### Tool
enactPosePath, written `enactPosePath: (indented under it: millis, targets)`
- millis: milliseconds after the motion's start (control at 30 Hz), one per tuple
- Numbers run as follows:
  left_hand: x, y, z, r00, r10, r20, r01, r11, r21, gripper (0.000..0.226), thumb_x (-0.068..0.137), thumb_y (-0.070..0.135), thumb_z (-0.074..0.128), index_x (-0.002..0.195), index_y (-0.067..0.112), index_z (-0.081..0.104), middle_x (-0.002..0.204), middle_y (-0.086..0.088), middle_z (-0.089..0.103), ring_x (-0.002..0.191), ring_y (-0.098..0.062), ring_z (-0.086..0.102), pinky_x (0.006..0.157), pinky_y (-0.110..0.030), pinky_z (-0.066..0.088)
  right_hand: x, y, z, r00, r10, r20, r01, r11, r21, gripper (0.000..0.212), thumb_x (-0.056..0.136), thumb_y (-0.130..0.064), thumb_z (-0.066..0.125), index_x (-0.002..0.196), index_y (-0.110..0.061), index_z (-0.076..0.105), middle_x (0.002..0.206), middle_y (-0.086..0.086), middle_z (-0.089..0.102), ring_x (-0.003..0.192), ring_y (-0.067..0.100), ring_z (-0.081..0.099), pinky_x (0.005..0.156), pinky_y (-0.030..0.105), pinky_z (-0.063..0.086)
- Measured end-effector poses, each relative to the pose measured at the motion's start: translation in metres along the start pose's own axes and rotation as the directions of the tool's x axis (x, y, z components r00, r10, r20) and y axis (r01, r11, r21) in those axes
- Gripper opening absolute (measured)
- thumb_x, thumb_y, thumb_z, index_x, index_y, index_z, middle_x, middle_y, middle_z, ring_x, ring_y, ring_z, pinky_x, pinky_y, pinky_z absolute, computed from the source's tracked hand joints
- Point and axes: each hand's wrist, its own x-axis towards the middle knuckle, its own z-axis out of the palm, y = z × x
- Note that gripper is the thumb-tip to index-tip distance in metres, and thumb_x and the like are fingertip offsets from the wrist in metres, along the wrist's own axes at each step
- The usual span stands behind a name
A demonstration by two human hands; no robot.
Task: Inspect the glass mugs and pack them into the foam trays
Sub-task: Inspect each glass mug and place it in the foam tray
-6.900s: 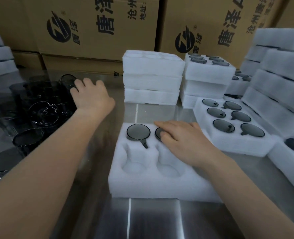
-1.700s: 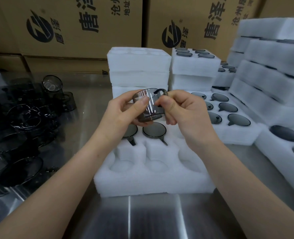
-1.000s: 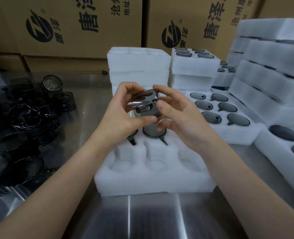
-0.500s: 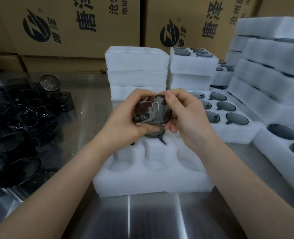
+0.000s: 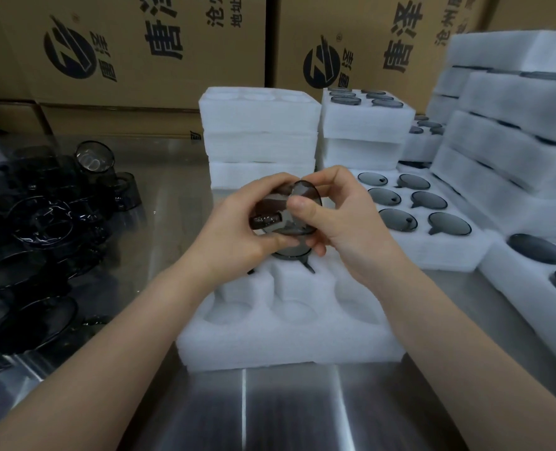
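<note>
I hold one mug (image 5: 283, 209) in the air with both hands, above the back row of the tray (image 5: 286, 346) in front of me. My left hand (image 5: 234, 222) curls round its body. My right hand (image 5: 338, 216) pinches its round end between thumb and fingers. The mug lies on its side with the handle towards me, so I judge that I am checking it and have not packed it yet.

The tray has three pockets in the front row, and all three are bare. In the back row one packed mug (image 5: 291, 253) shows under my hands. A handle tip (image 5: 250, 272) by my left wrist suggests a second to its left. My right hand hides the back right pocket, so I cannot tell whether it is filled. As I see it, this tray is less than half done, with at least three pockets left plus the mug I hold.

To the right a full tray (image 5: 449, 255) holds six mugs, so that one is done. Beyond my hands a stack (image 5: 260, 148) of three unfilled trays waits. Beside it, and along the right edge, more filled trays are stacked, too overlapped to count.

The loose mugs (image 5: 42, 222) at left crowd the table (image 5: 286, 411). They are dark and overlapping, so I cannot count them, but there are many. I judge that plenty of packing is left.
</note>
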Motion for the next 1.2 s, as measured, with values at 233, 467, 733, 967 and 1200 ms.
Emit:
enactPosePath:
  millis: [233,467,733,967,1200]
  targets:
    - [-0.002,0.003,0.005,0.998,0.057,0.021,-0.059,0.991,0.124,0.087,0.075,-0.010,0.068,0.146,0.024,0.034,0.140,0.010,0.048,0.128,-0.002,0.049,0.106,-0.023,0.042,-0.004,-0.003,0.007,0.994,-0.021,-0.103,0.015,0.998,-0.055,0.025,0.094,-0.032,0.062,0.083,-0.017,0.046,0.078,0.002,0.058,0.055,0.019,0.061,0.047,0.035,0.052]
    - [-0.002,0.002,0.006,0.998,-0.055,-0.007,0.055,0.995,0.077,0.104,0.067,0.014,0.088,0.149,0.029,0.026,0.146,0.021,0.039,0.130,0.008,0.041,0.105,-0.014,0.036,-0.003,-0.004,0.011,0.996,-0.006,0.084,0.008,0.999,-0.033,0.017,0.102,-0.019,0.048,0.109,-0.028,0.061,0.104,-0.004,0.065,0.091,0.007,0.063,0.072,0.027,0.052]
    - [-0.004,0.011,0.008,0.999,0.008,-0.033,-0.001,0.981,0.194,0.086,0.063,0.026,0.075,0.142,0.021,0.045,0.114,0.036,0.051,0.101,0.025,0.050,0.084,0.003,0.034,-0.008,0.003,0.017,0.992,-0.108,0.071,0.122,0.964,-0.237,0.057,0.065,-0.031,0.076,0.110,-0.036,0.042,0.092,-0.006,0.068,0.078,0.007,0.067,0.067,0.024,0.054]
    - [-0.006,0.012,0.007,0.997,0.029,-0.073,-0.014,0.979,0.202,0.087,0.065,0.009,0.080,0.144,0.021,0.045,0.119,0.027,0.054,0.111,0.010,0.053,0.089,-0.004,0.042,-0.011,0.003,0.016,0.982,-0.184,0.049,0.189,0.907,-0.376,0.043,0.079,-0.047,0.069,0.114,-0.036,0.046,0.088,-0.014,0.069,0.082,0.001,0.067,0.066,0.016,0.051]
    - [-0.006,0.012,0.006,0.997,0.048,-0.061,-0.035,0.980,0.196,0.088,0.069,0.014,0.085,0.145,0.021,0.042,0.119,0.029,0.055,0.112,0.008,0.055,0.093,-0.009,0.043,-0.010,-0.001,0.018,0.977,-0.210,-0.029,0.197,0.950,-0.241,0.015,0.090,-0.041,0.057,0.095,-0.027,0.056,0.079,-0.005,0.070,0.073,0.014,0.065,0.066,0.035,0.054]
